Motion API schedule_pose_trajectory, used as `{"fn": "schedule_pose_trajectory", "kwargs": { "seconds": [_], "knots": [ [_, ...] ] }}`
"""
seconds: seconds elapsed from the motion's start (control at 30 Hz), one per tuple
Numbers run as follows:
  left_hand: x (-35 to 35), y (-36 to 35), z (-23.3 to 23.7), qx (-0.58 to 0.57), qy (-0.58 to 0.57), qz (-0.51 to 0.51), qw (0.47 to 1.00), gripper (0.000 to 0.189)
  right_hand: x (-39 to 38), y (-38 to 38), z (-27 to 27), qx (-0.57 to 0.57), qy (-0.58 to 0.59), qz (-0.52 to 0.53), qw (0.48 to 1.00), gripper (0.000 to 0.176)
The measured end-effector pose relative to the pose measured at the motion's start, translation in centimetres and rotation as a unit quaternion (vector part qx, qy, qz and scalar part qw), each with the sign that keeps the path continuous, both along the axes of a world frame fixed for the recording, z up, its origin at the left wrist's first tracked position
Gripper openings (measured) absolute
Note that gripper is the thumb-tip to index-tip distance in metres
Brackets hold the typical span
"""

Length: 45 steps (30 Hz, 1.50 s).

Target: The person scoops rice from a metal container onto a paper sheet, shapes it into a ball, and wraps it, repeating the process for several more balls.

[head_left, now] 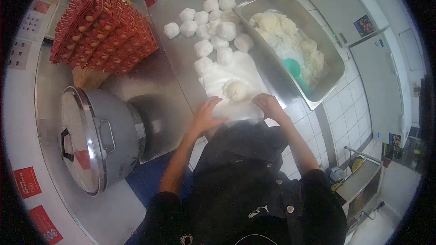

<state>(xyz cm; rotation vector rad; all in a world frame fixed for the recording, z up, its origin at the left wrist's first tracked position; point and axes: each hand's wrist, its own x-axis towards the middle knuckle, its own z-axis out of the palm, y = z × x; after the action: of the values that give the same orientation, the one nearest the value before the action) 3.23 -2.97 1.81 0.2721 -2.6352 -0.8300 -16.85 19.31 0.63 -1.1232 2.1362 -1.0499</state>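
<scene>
Black clothing fills the space nearest the camera, below the white mound, the landmark here. Under that mound lie sheets of white paper on the metal table, whose near edge runs just on the person's side of it.

At the paper's left side, the left hand is spread, thumb well apart from the fingers, with nothing enclosed. To the mound's right, the right hand has its fingers bent and bunched at the paper's edge; whether they pinch it, I cannot tell.

Bare metal gives open room left of the mound. Beyond it, white wrapped bundles crowd the surface, some beside the paper's far part. Right and beyond, a deep steel tray walls off that side, holding white food and a green scoop. Farther left stand a large lidded pot and, beyond that, stacked red egg trays.
</scene>
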Motion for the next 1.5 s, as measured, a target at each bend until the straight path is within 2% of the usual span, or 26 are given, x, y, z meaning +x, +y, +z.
{"fn": "schedule_pose_trajectory", "kwargs": {
  "seconds": [0.07, 0.17, 0.27, 0.37, 0.47, 0.57, 0.67, 0.73, 0.8, 0.87, 0.9, 0.93, 1.03, 1.13, 1.17, 1.27, 1.37, 1.47, 1.5],
  "knots": [
    [-1.0, 0.8, 0.4, 0.007, 0.008, -0.012, 1.000, 0.031, -0.4, -0.7, -1.0, -0.027, -0.037, -0.039, 0.998, 0.022],
    [-1.1, -0.8, -5.7, 0.040, -0.093, -0.009, 0.995, 0.028, -1.9, -1.8, -2.2, -0.020, -0.070, -0.064, 0.995, 0.024],
    [-2.0, -2.1, -6.9, 0.240, -0.055, 0.118, 0.962, 0.022, -3.3, -3.0, -4.0, -0.021, -0.053, -0.080, 0.995, 0.026],
    [-2.7, -3.7, -5.8, 0.274, -0.130, 0.187, 0.934, 0.020, -3.8, -3.8, -5.2, 0.012, -0.015, -0.098, 0.995, 0.027],
    [-2.8, -4.6, -8.5, 0.305, -0.124, 0.193, 0.924, 0.018, -4.0, -4.4, -5.9, 0.040, 0.001, -0.094, 0.995, 0.028],
    [-3.1, -4.7, -9.0, 0.281, -0.115, 0.201, 0.931, 0.019, -3.7, -4.4, -6.0, 0.052, 0.025, -0.081, 0.995, 0.028],
    [-3.5, -2.8, -7.0, 0.158, -0.061, 0.234, 0.957, 0.028, -3.4, -4.4, -5.5, 0.058, 0.024, -0.092, 0.994, 0.028],
    [-3.4, 0.1, -4.0, -0.002, -0.035, 0.171, 0.985, 0.042, -3.3, -4.2, -5.0, 0.065, 0.028, -0.101, 0.992, 0.028],
    [-3.1, 3.3, -4.6, 0.022, 0.022, 0.014, 0.999, 0.053, -3.6, -4.3, -5.0, 0.082, 0.037, -0.092, 0.992, 0.027],
    [-3.7, 5.8, -3.3, -0.009, -0.062, -0.116, 0.991, 0.067, -4.0, -4.4, -5.1, 0.085, 0.042, -0.085, 0.992, 0.028],
    [-3.8, 6.6, -2.9, -0.049, -0.133, -0.144, 0.979, 0.081, -4.2, -4.5, -5.1, 0.080, 0.045, -0.084, 0.992, 0.028],
    [-3.8, 6.4, -3.0, -0.068, -0.152, -0.136, 0.977, 0.083, -4.4, -4.6, -5.1, 0.077, 0.047, -0.084, 0.992, 0.028],
    [-3.7, 5.9, -3.5, -0.098, -0.187, -0.114, 0.971, 0.089, -5.7, -5.8, -5.4, -0.001, 0.105, -0.193, 0.976, 0.031],
    [-3.7, 6.1, -3.4, -0.086, -0.184, -0.102, 0.974, 0.093, -7.8, -7.2, -6.6, 0.060, 0.069, -0.233, 0.968, 0.038],
    [-3.9, 6.2, -3.2, -0.080, -0.190, -0.100, 0.974, 0.094, -8.2, -7.4, -7.8, 0.050, 0.064, -0.229, 0.970, 0.043],
    [-3.9, 6.5, -3.0, -0.069, -0.196, -0.097, 0.973, 0.098, -8.2, -7.7, -7.3, 0.032, 0.002, -0.210, 0.977, 0.043],
    [-3.7, 6.2, -3.1, -0.074, -0.195, -0.097, 0.973, 0.099, -8.1, -6.9, -6.4, 0.024, 0.014, -0.204, 0.979, 0.040],
    [-3.9, 6.1, -2.8, -0.074, -0.199, -0.095, 0.973, 0.100, -9.6, -5.5, -9.4, 0.159, 0.076, -0.180, 0.968, 0.031],
    [-3.9, 6.2, -2.7, -0.071, -0.202, -0.095, 0.972, 0.100, -9.3, -5.4, -8.1, 0.198, 0.064, -0.159, 0.965, 0.029]
  ]
}}
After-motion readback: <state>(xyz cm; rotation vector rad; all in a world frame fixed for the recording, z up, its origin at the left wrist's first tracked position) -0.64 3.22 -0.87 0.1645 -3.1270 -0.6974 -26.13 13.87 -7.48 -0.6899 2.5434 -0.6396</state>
